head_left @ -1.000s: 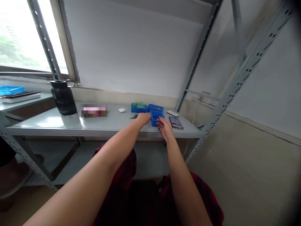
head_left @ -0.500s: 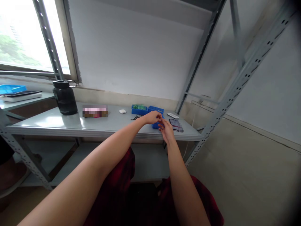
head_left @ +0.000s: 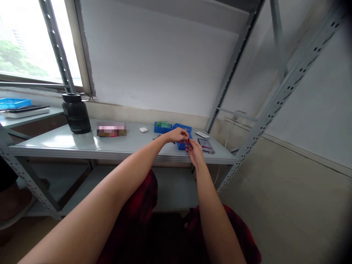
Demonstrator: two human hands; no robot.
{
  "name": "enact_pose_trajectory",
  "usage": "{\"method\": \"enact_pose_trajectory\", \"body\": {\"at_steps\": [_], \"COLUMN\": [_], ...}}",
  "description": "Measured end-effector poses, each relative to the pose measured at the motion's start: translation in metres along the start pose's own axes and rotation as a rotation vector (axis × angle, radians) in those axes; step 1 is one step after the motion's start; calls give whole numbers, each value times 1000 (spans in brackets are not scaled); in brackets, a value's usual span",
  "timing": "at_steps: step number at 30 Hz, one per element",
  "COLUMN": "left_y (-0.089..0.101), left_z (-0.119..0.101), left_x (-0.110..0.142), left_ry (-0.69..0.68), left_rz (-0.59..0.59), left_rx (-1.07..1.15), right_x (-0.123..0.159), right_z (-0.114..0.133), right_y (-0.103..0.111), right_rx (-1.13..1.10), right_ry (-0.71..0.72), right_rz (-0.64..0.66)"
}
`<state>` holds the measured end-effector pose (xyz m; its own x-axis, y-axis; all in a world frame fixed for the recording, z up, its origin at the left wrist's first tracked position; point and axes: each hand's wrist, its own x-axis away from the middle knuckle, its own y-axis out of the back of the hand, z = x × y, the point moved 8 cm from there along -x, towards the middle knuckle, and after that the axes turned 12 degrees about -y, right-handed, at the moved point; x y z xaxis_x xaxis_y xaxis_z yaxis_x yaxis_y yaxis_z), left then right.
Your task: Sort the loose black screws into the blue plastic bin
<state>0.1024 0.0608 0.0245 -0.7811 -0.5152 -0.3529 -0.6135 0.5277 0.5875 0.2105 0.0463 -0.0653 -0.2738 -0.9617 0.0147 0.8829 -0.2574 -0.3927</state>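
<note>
My left hand [head_left: 179, 135] is above the front blue bin [head_left: 181, 146], its fingers pinched together at the fingertips of my right hand [head_left: 195, 151]. A tiny dark piece seems to sit between the two hands, too small to name. The right hand has its thumb and forefinger closed and its other fingers curled at the bin's right side. My hands cover much of this bin. Left of it, partly behind my left wrist, lie small dark screw-like pieces [head_left: 157, 138]. Behind stand a blue bin with green bags [head_left: 163, 127] and another blue bin [head_left: 182, 127].
A phone [head_left: 205, 145] and a white flat object [head_left: 202, 134] lie at the right. Leftward on the grey shelf [head_left: 132, 145] are a white earbud case [head_left: 143, 129], a blurred pink packet [head_left: 111, 129] and a black bottle [head_left: 76, 114]. Metal uprights [head_left: 286, 91] frame the right side.
My left hand has moved right from the dark pieces to meet my right hand over the front blue bin. During the last half second both hands have stayed nearly in place.
</note>
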Motion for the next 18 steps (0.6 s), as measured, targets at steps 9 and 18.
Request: {"method": "enact_pose_trajectory", "body": {"at_steps": [9,18], "left_y": [6,9], "left_z": [7,11], "left_x": [-2,-7], "left_ry": [-10,-95], "left_rz": [-49,-52], "left_rx": [-87,-205], "right_x": [-1,-2], "right_z": [0,0], "right_y": [5,5], "right_rx": [-39,-47], "right_ry": [10,24], "right_rz": [-27,-30]}}
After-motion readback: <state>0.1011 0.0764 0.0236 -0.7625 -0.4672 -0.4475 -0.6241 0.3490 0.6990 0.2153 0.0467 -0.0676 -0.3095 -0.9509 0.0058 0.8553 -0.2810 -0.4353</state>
